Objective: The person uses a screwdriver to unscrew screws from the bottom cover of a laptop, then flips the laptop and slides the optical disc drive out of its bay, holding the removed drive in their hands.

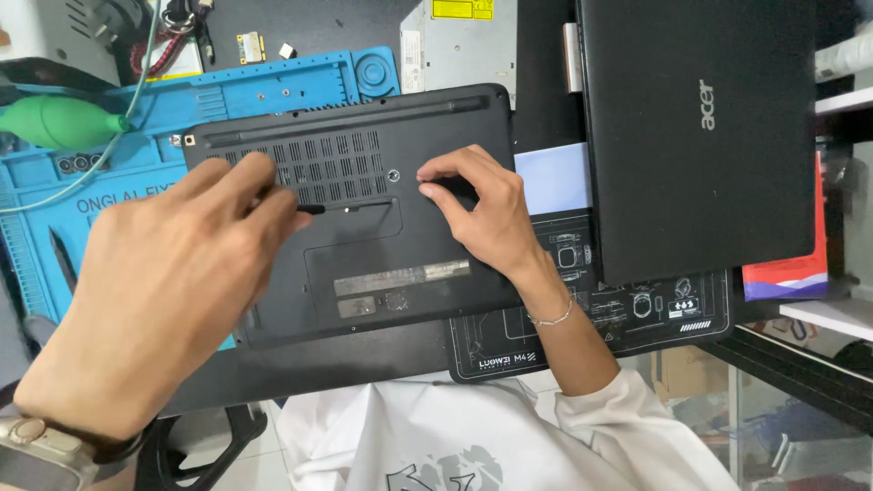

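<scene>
Black plastic is filling the middle of my view: an upturned laptop (364, 209) is lying base-up on the worktop (309, 364), partly over a blue repair mat (273, 82) and partly over a dark printed mat (637, 318).

My left hand (164, 291) is reaching in from the lower left, knuckles toward the camera, wrist bent, a watch showing at the forearm. Its fingers are curling around a thin dark tool (309, 208) whose tip is lying at the upper edge of the laptop's service cover (364, 245), just below the vent grille (327, 164). I am seeing only the short tip; the handle is sitting buried under the fingers, so I cannot tell what kind of tool it is.

My right hand (482, 214) is coming in from the lower right, a thin bracelet on the wrist and a white sleeve (618, 418) behind it. It is resting on the right part of the base, fingers bent and fingertips pressing down on the plastic near a small round mark; it is gripping nothing that I can see, and the palm is covering whatever lies beneath.

A second closed black laptop (700, 127) is lying just beside it on the right, overlapping a pale blue sheet (555, 177). A green air blower (59, 123) is sitting at the left edge, cut off by the frame.
</scene>
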